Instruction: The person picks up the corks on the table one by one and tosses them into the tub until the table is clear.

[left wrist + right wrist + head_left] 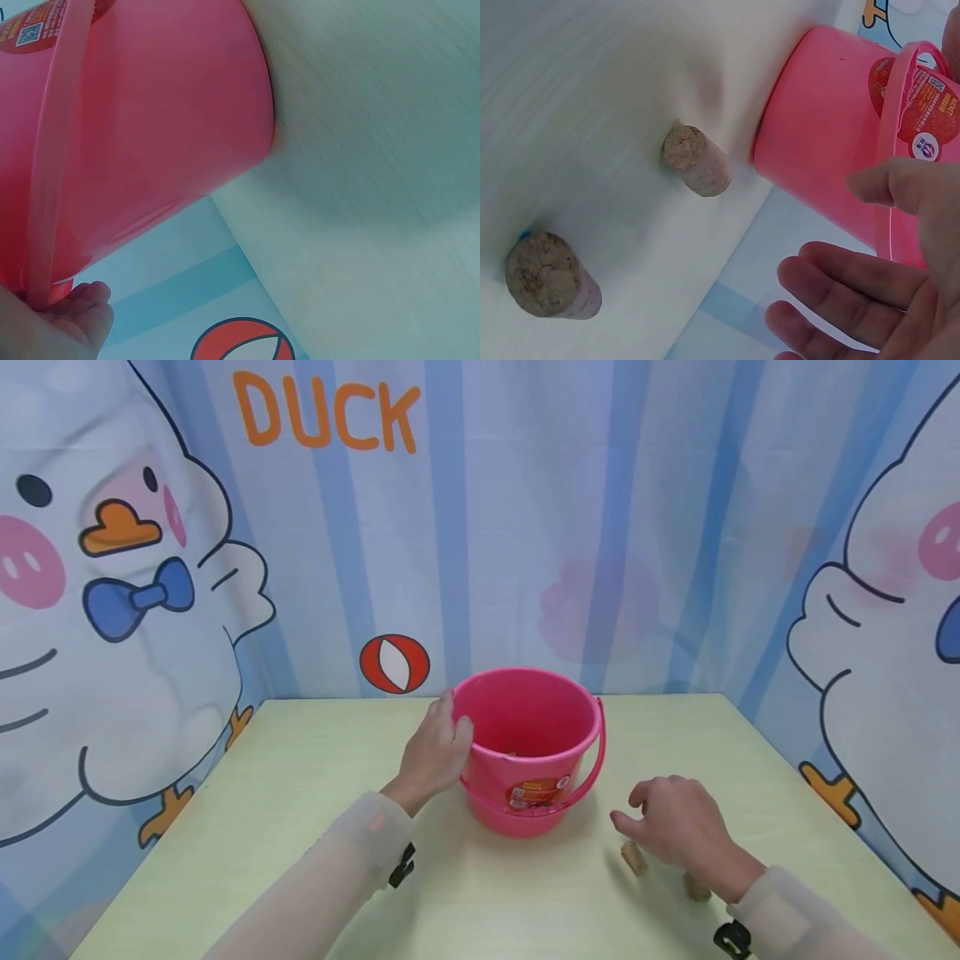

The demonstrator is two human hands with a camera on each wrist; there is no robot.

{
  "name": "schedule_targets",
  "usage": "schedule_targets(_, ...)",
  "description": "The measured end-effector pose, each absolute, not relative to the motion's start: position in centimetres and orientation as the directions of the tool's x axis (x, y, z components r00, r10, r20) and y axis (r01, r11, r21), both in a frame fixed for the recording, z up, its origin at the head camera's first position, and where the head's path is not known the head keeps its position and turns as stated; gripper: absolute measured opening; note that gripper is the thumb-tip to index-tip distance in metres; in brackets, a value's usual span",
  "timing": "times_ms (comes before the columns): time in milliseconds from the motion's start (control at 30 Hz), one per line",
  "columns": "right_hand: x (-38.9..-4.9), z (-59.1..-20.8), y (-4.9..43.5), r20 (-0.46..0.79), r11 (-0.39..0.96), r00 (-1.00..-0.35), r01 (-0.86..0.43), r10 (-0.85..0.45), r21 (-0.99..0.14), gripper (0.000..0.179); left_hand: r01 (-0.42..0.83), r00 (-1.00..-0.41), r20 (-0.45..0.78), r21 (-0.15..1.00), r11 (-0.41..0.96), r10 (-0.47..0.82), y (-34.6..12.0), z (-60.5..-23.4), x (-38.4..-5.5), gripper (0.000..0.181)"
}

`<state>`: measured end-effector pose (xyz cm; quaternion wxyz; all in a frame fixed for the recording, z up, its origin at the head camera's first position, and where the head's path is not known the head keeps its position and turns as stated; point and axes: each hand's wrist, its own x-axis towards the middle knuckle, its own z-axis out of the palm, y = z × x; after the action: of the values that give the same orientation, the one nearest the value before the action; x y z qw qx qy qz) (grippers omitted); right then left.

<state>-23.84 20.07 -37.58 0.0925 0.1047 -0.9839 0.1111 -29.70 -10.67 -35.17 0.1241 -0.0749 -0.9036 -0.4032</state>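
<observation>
A pink bucket (491,783) stands upright on the table, its handle (596,768) hanging down at the front. My left hand (433,750) grips the bucket's left rim, thumb inside and fingers along the outside. To the right of the bucket, my right hand (678,822) hovers over two cork stoppers with its thumb and fingers apart and nothing between them. The nearer-to-bucket cork (696,161) and the other cork (551,277) both stand on end in the right wrist view. A small tan bit shows inside the bucket, mostly hidden by the front rim.
The pale table (330,735) ends at the back against a blue striped curtain (510,527) printed with ducks and a ball. A black band (402,866) circles the left wrist, and another band (732,938) the right.
</observation>
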Motion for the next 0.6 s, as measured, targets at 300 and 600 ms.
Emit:
schedule_targets(300,-23.9,-37.9,20.1,0.091,0.962,-0.982,-0.184,-0.168,-0.200,0.031,0.235,-0.958,0.285,0.706,0.668,0.036,-10.7,-35.1,-29.6,0.071)
schedule_targets(600,-23.8,-38.6,20.1,0.036,0.973,-0.984,-0.177,-0.174,-0.146,0.037,0.233,-0.958,0.286,0.702,0.673,0.033,-10.7,-35.2,-29.7,0.071)
